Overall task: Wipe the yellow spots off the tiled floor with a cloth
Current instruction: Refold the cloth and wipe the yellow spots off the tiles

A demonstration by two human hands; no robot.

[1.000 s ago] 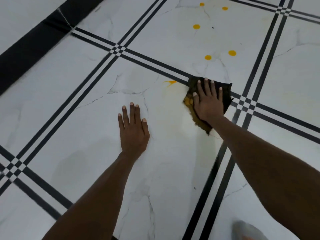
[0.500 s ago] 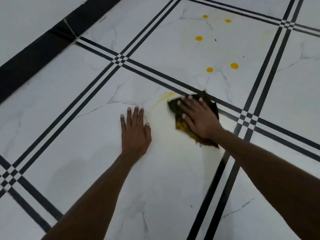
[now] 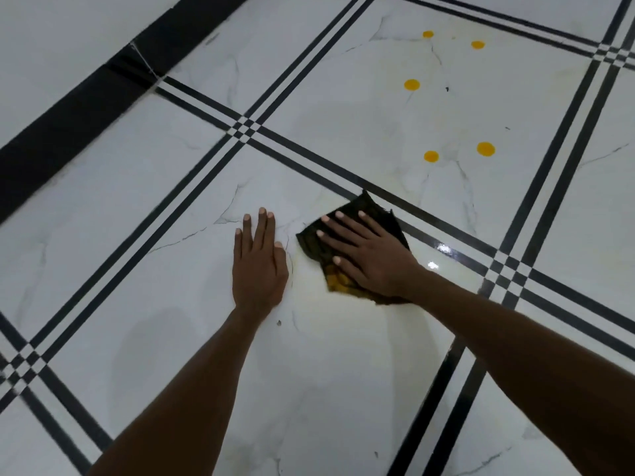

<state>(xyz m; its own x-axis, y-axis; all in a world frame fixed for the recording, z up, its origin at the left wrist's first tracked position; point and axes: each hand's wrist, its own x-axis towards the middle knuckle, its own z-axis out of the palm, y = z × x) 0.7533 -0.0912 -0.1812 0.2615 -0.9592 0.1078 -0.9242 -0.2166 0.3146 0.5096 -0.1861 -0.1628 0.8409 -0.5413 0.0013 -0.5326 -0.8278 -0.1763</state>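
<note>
The left hand point(image 3: 258, 266) lies flat on the floor point(image 3: 171, 269) just left of the cloth point(image 3: 357, 221), fingers together, holding nothing. The right hand point(image 3: 364, 255) presses the cloth down, fingers spread. It looks soft, limp and stained; palm pressure suits it. Beyond the cloth, 5 yellow spots point(image 3: 431, 156) remain.

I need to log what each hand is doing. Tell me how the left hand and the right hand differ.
The left hand lies flat on the bare white tile; the right hand presses flat on the dark cloth. The left hand points straight ahead with fingers close together; the right hand angles toward the left hand with fingers spread. Both are open, palm down, on the same tile.
</note>
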